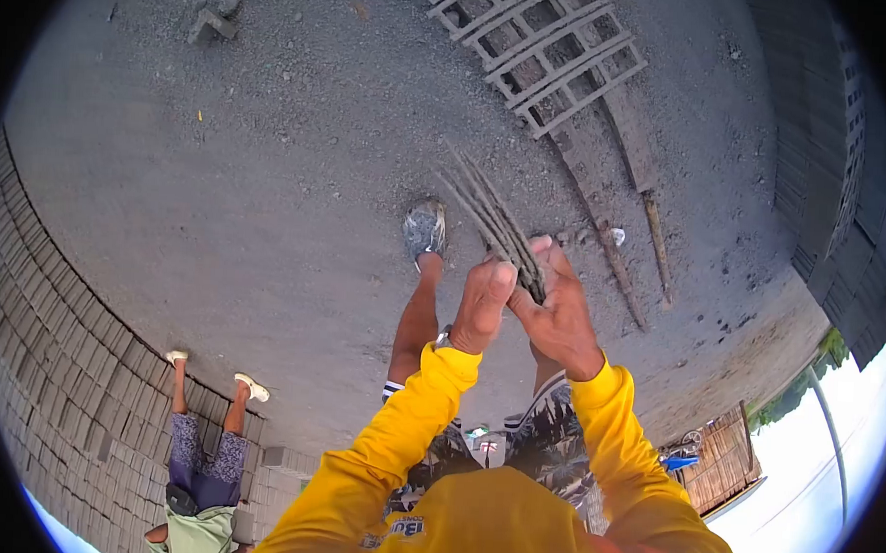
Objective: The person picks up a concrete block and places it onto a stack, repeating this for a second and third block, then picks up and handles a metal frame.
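On the far left we see curved rows of grey blocks [48, 356], too many to count. One other person [202, 474] stands on them, in patterned shorts and two light shoes, and this person touches nothing of ours.

Moving right, our left hand [482, 304] is raised before us, the fingers straight and the palm pressed flat against the bundle of thin rods [496, 224]. We cannot count the rods surely; there seem to be four or five, grey and dusty, and they fan out a little at the far ends. Our right hand [562, 308] is clenched around the near end of the same bundle, with the thumb on top. So the rods are in the air between both hands, above the gravel ground [268, 167] and above our one visible shoe [425, 227].

In our judgement, to hold them well we should keep the near ends level and close together, so that no rod slips out.

Further right lie one wooden frame with a grid [545, 42] and two long sticks [635, 247] on the ground. At the right edge stands one more stack of blocks [821, 146].
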A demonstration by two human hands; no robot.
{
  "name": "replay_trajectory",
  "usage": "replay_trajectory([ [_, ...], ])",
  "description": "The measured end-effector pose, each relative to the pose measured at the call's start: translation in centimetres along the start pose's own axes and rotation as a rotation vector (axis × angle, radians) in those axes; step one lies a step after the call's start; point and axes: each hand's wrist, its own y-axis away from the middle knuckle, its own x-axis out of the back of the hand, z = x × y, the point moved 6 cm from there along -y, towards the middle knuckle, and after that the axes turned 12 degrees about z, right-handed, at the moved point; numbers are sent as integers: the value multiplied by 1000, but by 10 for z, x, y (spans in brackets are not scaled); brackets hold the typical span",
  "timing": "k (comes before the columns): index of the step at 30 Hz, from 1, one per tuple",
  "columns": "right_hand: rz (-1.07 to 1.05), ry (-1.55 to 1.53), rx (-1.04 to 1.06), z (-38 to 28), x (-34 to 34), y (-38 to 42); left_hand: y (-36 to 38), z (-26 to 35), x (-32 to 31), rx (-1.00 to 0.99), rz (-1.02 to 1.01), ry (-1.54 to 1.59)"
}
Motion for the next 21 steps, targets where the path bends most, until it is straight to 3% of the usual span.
replay_trajectory([
  [4, -142, 347, 171, -61, -40, 7, 10, 22, 64, 176, 144, 277],
  [6, -141, 195, 208, -65, -34, -11, 2, 44, 94, 171, 226, 347],
  [8, -147, -133, -88, -8, -38, -44, -8, 43, 146, 123, 377, 195],
  [9, 51, -241, -217, 37, -37, -69, -11, 53, 160, 105, 421, 178],
  [11, 317, -14, -297, 159, -49, -121, -14, 72, 176, 96, 472, 97],
  [12, 428, 255, -121, 192, -48, -149, -17, 83, 179, 97, 480, 34],
  [14, 466, 539, 90, 251, -62, -201, -34, 98, 180, 111, 473, -82],
  [16, 377, 815, -23, 284, -78, -238, -51, 106, 179, 151, 452, -185],
  [19, 275, 973, -123, 304, -90, -266, -79, 109, 177, 176, 499, -233],
  [21, 235, 913, -105, 295, -89, -266, -94, 110, 172, 171, 518, -309],
])
